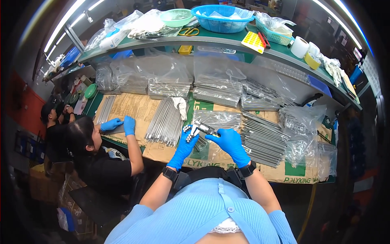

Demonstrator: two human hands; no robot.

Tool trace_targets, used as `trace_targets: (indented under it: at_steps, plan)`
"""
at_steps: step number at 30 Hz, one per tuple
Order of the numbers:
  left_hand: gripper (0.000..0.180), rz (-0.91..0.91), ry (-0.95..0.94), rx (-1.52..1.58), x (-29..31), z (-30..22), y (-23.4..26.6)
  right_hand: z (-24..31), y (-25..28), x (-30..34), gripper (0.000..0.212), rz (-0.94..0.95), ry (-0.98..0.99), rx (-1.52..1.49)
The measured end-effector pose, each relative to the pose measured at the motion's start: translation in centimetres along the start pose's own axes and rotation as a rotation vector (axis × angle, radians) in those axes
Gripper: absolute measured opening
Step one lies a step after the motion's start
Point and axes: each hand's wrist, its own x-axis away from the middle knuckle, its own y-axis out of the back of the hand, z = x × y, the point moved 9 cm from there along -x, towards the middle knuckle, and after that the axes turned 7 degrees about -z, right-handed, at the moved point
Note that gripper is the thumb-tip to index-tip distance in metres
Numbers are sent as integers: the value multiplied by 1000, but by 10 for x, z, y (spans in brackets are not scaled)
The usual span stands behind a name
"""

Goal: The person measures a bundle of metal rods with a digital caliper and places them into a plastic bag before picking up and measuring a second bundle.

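My left hand (183, 147), in a blue glove, is closed around several thin metal rods (189, 138), whose round ends point up toward me. In my gloved right hand (230, 143) is a caliper (205, 128), its display end in the fingers. The caliper's jaws reach over to the rod ends in my left hand; whether they touch a rod is too small to tell. Beyond my left hand a row of loose metal rods (164, 122) lies on cardboard, a white glove (180, 107) on its far end. A wider row of rods (264, 138) lies right of my right hand.
Bagged rod stacks (217, 90) line the back of the bench. Above them, a shelf (142, 44) carries a blue basket (223, 24), scissors (189, 31) and tape rolls (300, 46). At left, a co-worker's blue-gloved hands (129, 125) are over other rods. Clear plastic bags (302, 138) lie at right.
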Motion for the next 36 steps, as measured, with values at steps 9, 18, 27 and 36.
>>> trace_targets:
  at_steps: [9, 18, 27, 36]
  plan:
    - [42, 101, -49, 99, 10, -46, 10, 2, 72, -18, 57, -7, -6, 30]
    - [41, 121, -52, 145, 16, -51, -2, -1, 40, -28, 55, -39, 47, 70]
    - [39, 87, 13, 124, -4, -26, -2, -5, 12, -21, 50, -58, -67, -49]
    - [43, 24, 30, 142, 0, -11, -1, -3, 1, 8, 54, -28, -10, -24]
